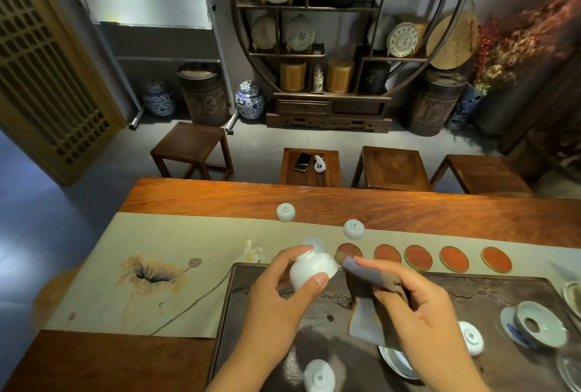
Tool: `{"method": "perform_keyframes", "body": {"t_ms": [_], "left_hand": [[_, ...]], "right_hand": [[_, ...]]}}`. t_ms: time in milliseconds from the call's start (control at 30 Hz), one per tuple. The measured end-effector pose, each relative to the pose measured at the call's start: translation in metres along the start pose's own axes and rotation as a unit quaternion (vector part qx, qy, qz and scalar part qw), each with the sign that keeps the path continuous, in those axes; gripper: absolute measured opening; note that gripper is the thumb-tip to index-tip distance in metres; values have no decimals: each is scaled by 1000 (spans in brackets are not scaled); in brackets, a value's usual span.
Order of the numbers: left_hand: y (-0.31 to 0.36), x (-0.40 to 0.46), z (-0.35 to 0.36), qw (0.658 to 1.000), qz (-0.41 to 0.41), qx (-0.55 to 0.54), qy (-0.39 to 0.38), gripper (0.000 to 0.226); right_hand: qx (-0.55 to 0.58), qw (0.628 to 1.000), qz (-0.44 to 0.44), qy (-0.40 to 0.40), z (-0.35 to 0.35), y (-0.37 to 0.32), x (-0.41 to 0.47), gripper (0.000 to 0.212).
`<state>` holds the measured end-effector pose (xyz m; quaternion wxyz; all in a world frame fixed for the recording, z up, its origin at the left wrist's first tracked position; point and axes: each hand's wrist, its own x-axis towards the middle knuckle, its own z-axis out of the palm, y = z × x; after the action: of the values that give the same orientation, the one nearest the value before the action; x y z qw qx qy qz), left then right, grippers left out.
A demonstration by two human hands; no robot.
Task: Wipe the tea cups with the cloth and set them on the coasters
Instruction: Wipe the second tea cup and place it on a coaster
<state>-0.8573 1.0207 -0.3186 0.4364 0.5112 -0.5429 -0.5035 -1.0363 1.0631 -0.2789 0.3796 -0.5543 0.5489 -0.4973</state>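
Observation:
My left hand [276, 291] grips a white tea cup [309, 269] tipped on its side above the dark tea tray [440, 284]. My right hand [418, 306] holds a grey-and-brown cloth [367, 300], its tip next to the cup's mouth. Several round orange coasters [418, 256] lie in a row on the runner beyond the tray. Another white cup [314, 244] sits just behind the held one, at the row's left end. Two upturned cups [285, 212] [353, 229] stand farther back. More upturned cups rest on the tray, one at the front [319, 376] and one at the right [470, 336].
A lidded bowl on a saucer [539, 324] and a shallow dish [396, 360] occupy the tray's right side. The beige lotus runner [141, 278] covers the wooden table [408, 203]. Stools [309, 165] stand behind the table, one holding a phone.

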Motion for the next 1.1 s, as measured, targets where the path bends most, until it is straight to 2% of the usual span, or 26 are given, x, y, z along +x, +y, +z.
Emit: {"method": "perform_keyframes", "body": {"t_ms": [300, 500, 567, 733, 900, 1100], "left_hand": [[1, -2, 2, 997, -20, 24, -67, 49], [4, -8, 16, 988, -87, -87, -95, 30], [4, -10, 21, 976, -125, -156, -92, 25], [8, -9, 29, 939, -190, -284, -34, 37], [10, -8, 34, 942, -198, -270, 17, 34], [7, 1, 32, 955, -193, -226, 5, 33]], "right_hand": [[-10, 1000, 17, 7, 5, 1, 4, 50], [-25, 999, 17, 11, 6, -1, 5, 50], [-47, 999, 8, 9, 7, -2, 6, 52], [-86, 996, 12, 19, 5, 2, 7, 53], [-89, 996, 24, 10, 7, 1, 4, 55], [-77, 996, 53, 9, 5, 7, 7, 55]]}}
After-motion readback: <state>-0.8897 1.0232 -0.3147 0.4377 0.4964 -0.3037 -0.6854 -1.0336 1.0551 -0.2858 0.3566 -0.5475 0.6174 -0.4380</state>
